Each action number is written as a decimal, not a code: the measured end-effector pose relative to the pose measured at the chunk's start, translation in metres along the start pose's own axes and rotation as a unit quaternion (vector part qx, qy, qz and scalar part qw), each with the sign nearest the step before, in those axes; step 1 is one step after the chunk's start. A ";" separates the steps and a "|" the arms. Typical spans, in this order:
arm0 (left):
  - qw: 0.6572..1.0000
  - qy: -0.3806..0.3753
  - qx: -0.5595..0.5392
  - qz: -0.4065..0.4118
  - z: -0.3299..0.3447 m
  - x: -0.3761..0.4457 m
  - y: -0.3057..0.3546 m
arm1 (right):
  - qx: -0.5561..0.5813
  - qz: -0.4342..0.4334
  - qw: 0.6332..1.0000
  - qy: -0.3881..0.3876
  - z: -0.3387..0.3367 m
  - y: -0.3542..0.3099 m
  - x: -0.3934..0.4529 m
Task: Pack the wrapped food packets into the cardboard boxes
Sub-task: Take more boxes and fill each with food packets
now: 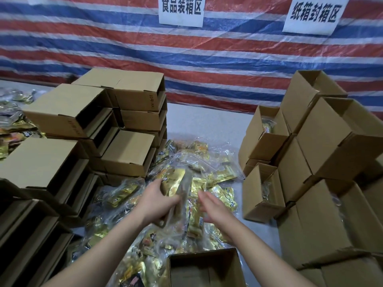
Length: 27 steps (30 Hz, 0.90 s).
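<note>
Two hands are held over the heap of wrapped food packets [194,183], and a clear-wrapped gold bundle [176,185] is gripped by the curled fingers of the left hand [159,197], apparently lifted clear of the heap so that it can be carried to a box. The fingers of the right hand [213,206] are kept straight and loosely spread, nothing being held; they seem readied to steady the bundle's slack wrapper. Both forearms are stretched forward from the near edge, converging over the pile. The open cardboard box [205,266] is set just beneath the wrists, mouth up, presumably to keep the transfer short. Empty boxes [68,112] are stacked on their sides at the left, and filled boxes [267,131] are ranked at the right.
</note>
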<state>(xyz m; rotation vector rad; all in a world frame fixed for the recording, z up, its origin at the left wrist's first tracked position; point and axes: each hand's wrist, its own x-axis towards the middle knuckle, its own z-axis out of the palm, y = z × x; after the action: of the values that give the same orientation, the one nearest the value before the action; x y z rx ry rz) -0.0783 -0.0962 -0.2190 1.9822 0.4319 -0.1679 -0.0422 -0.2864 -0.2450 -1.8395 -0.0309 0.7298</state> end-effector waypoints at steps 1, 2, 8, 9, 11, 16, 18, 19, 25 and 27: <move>0.999 -0.002 -0.026 0.025 0.002 -0.003 0.016 | 0.056 0.016 0.998 -0.013 0.005 -0.011 0.001; 0.997 -0.005 -0.054 0.049 0.005 -0.007 0.029 | 0.116 0.021 0.993 -0.017 0.009 -0.021 0.003; 0.983 -0.001 -0.127 0.135 0.034 -0.012 0.069 | 0.334 -0.053 0.941 -0.014 0.004 -0.063 -0.004; 0.982 0.013 -0.119 0.147 0.036 -0.012 0.073 | 0.343 -0.059 0.937 -0.025 0.002 -0.064 -0.007; 0.981 0.025 -0.085 0.174 0.040 -0.009 0.074 | 0.346 -0.061 0.935 -0.044 -0.004 -0.064 -0.008; 0.990 0.025 0.006 0.140 0.052 -0.004 0.074 | 0.389 -0.085 0.916 -0.054 -0.017 -0.061 -0.015; 0.990 0.010 0.040 0.133 0.056 -0.005 0.072 | 0.374 -0.088 0.921 -0.059 -0.020 -0.058 -0.019; 0.989 -0.003 0.063 0.135 0.056 -0.004 0.071 | 0.363 -0.087 0.926 -0.059 -0.021 -0.056 -0.020; 0.981 -0.125 0.048 0.138 0.043 -0.013 0.055 | 0.333 -0.081 0.939 -0.031 -0.044 -0.044 -0.026; 0.972 -0.191 0.085 0.110 0.033 -0.018 0.029 | 0.291 -0.084 0.952 -0.032 -0.060 -0.041 -0.031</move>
<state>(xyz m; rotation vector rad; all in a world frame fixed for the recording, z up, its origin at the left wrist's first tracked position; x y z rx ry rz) -0.0820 -0.1407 -0.2035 2.0879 -0.0527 -0.4485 -0.0252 -0.3319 -0.1829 -1.2326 -0.0110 0.5975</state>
